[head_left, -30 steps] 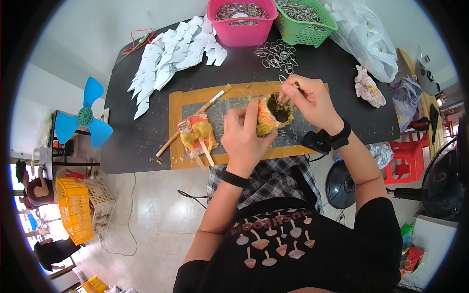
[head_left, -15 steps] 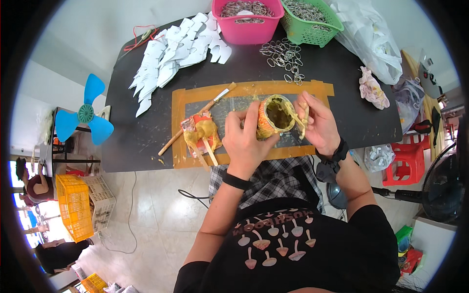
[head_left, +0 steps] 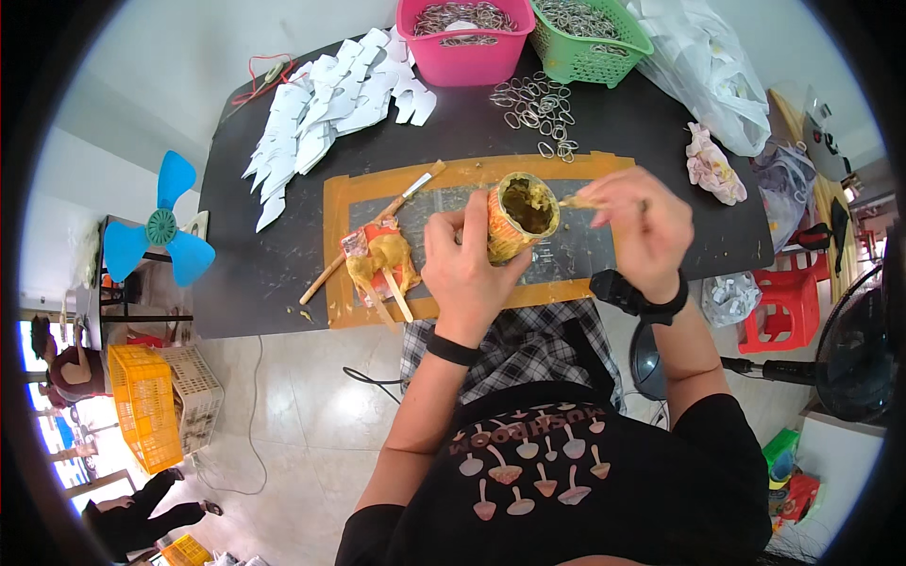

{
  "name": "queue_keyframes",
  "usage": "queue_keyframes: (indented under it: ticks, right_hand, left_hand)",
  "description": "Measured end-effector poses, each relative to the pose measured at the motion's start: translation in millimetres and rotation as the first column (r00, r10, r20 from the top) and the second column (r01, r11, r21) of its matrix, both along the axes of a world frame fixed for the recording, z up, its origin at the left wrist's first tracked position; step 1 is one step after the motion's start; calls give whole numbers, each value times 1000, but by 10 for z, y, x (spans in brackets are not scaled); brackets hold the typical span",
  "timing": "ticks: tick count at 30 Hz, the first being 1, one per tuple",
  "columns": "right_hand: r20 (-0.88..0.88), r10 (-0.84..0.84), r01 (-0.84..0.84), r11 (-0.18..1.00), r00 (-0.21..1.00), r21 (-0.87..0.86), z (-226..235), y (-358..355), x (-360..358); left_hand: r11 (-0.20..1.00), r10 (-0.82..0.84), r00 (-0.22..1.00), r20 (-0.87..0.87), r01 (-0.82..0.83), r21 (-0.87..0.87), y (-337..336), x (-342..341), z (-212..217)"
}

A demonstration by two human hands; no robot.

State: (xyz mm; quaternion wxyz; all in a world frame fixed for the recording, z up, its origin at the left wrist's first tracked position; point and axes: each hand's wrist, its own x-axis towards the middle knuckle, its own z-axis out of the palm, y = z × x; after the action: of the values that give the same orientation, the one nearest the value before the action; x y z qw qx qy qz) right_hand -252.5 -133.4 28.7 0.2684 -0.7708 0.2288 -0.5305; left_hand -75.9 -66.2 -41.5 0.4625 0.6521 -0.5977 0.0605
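Observation:
In my left hand (head_left: 469, 269) is a tin can (head_left: 511, 243) with an orange-yellow label, tipped so that its mouth faces up. Thick yellow-brown paste (head_left: 528, 203) coats its inside and rim. Just right of the rim, my right hand (head_left: 651, 226), blurred by motion, pinches a paste-smeared stick (head_left: 578, 202). The stick's tip is close to the can; whether it touches cannot be made out. Left of my left hand, two flat wooden sticks (head_left: 396, 294) with clumps of paste lie on a red packet (head_left: 379, 229). A long-handled brush (head_left: 413, 189) lies behind them.
Brown tape (head_left: 363, 184) frames a sheet on the black table. White cut-out pieces (head_left: 316, 104) lie at the far left. Pink (head_left: 462, 58) and green (head_left: 590, 58) baskets hold metal rings; loose rings (head_left: 543, 108) lie before them. A crumpled cloth (head_left: 714, 165) lies on the right.
My right hand has moved right and slightly up, away from the can's rim, with the smeared stick. My left hand and the can have shifted slightly left in the picture.

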Motion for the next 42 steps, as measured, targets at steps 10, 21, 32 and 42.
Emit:
queue_keyframes:
  ticks: [10,21,32,42]
  right_hand:
    - [-283,-161,-28,827,945,-562,-325,40,216]
    - [98,-61,55,996,993,63,-546,-13,301]
    - [565,140,-486,697,813,527,-549,-115,322]
    - [856,-14,-839,195,516,509,-737,-249,399]
  left_hand:
    - [998,56,998,3,-56,9,-11,-53,16]
    - [999,44,999,-17,-44,-25,-7,6,-42]
    - [997,15,999,-32,-18,-81,0,47,-74]
    - [997,-12,993,-116,3,-78,29,116,-133]
